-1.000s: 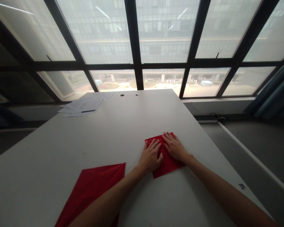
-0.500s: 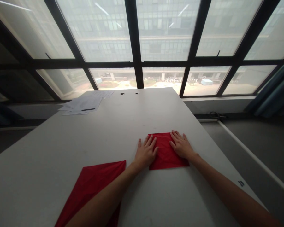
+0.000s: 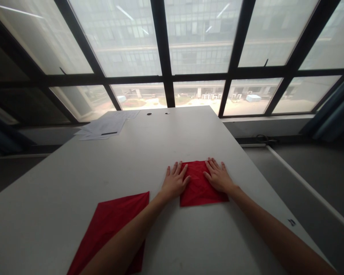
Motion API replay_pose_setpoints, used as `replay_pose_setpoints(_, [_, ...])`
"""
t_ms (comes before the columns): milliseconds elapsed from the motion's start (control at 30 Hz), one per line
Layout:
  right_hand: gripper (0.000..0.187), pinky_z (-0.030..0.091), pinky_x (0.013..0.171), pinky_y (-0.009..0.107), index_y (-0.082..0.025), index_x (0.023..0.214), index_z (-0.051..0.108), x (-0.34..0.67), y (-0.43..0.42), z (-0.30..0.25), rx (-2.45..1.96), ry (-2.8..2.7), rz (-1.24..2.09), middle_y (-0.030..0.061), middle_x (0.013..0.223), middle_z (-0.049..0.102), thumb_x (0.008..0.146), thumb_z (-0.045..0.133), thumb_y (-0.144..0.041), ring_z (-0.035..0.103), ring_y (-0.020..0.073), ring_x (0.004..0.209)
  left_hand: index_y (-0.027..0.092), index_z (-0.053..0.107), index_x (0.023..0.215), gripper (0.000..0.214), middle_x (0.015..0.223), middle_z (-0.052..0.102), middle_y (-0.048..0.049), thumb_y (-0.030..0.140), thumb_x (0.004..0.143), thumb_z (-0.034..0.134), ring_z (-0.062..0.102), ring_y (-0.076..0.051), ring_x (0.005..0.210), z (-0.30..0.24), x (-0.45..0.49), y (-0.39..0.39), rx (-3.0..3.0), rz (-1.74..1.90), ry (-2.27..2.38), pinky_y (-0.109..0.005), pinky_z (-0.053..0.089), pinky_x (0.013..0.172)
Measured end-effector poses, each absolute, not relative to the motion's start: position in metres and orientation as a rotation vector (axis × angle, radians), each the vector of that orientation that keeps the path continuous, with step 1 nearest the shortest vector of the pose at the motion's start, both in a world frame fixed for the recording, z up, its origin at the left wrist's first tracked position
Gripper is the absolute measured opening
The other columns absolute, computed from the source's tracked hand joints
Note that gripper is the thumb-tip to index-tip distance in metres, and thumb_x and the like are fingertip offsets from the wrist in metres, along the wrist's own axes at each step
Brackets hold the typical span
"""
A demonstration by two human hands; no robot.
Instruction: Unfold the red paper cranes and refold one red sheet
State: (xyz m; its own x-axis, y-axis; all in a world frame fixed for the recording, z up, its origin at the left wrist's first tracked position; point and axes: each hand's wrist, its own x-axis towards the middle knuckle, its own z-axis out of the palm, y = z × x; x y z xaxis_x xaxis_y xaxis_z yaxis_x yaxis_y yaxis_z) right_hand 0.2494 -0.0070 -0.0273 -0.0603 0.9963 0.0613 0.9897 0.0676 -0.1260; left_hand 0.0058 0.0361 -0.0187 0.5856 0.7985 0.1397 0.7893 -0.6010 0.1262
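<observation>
A: Where is the small red folded piece [image 3: 200,186] now?

B: It lies flat on the white table [image 3: 160,141], in front of the person and a little to the right side. Its edges are now almost parallel to the table edge. One second ago it was turned, with one corner pointing to the person.

A: And the hands?

B: The left hand [image 3: 174,183] is flat, palm down, fingers spread. It grips nothing. Only the thumb and the nearest finger touch the left edge of the piece; the rest of the hand is on the bare table. The right hand [image 3: 218,178] is also flat and spread, with nothing taken in it. It presses on the right side of the piece, near the far corner.

A: Was it the same before?

B: No. One second ago both hands were close together on top of the piece, almost touching each other. Now they are apart, one at each side, and the red middle is visible between them. Compared with half a second ago, the change is very small.

A: Something else on the table?

B: A larger red sheet [image 3: 114,229] lies near the person, under the left forearm, apart from the small piece. Some white papers [image 3: 103,128] are at the far left corner, near the window [image 3: 200,34].
</observation>
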Motion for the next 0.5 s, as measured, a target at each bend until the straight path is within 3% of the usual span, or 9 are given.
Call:
replay_pose_setpoints(100, [0.064, 0.006, 0.119, 0.058, -0.014, 0.156, 0.024, 0.248, -0.008, -0.028, -2.044, -2.196, 0.067, 0.0121, 0.164, 0.016, 0.101, 0.024, -0.048, 0.01, 0.0249, 0.152, 0.022, 0.03, 0.155, 0.061, 0.162, 0.023, -0.0127, 0.052, 0.102, 0.031, 0.018, -0.035, 0.15, -0.017, 0.002, 0.04, 2.706, 0.24, 1.417, -0.058, 0.021, 0.117])
replay_pose_setpoints(233, [0.065, 0.007, 0.118, 0.06, -0.013, 0.156, 0.023, 0.246, -0.008, -0.027, -2.041, -2.189, 0.063, 0.0116, 0.164, 0.015, 0.101, 0.024, -0.048, 0.01, 0.0253, 0.152, 0.012, 0.033, 0.152, 0.056, 0.158, 0.031, -0.0168, 0.038, 0.104, 0.025, 0.023, -0.03, 0.149, 0.0, 0.009, 0.051, 2.61, 0.405, 1.568, -0.05, 0.025, 0.118])
replay_pose_setpoints(333, [0.065, 0.006, 0.118, 0.062, -0.013, 0.155, 0.024, 0.242, -0.006, -0.023, -2.029, -2.217, 0.083, 0.0124, 0.164, 0.015, 0.101, 0.026, -0.048, 0.01, 0.0269, 0.152, 0.015, 0.031, 0.153, 0.055, 0.161, 0.028, -0.0097, 0.037, 0.103, 0.03, 0.018, -0.022, 0.151, 0.006, 0.02, 0.05, 2.812, 0.394, 1.173, -0.042, 0.018, 0.122])
replay_pose_setpoints(500, [0.06, 0.003, 0.118, 0.061, -0.007, 0.152, 0.031, 0.222, -0.001, -0.011, -1.975, -2.201, 0.019, 0.0173, 0.162, 0.02, 0.102, 0.026, -0.041, 0.013, 0.029, 0.151, 0.018, 0.027, 0.155, 0.061, 0.162, 0.025, -0.008, 0.045, 0.101, 0.036, 0.017, -0.023, 0.151, -0.006, 0.026, 0.038, 2.875, 0.217, 0.973, -0.047, 0.015, 0.122])
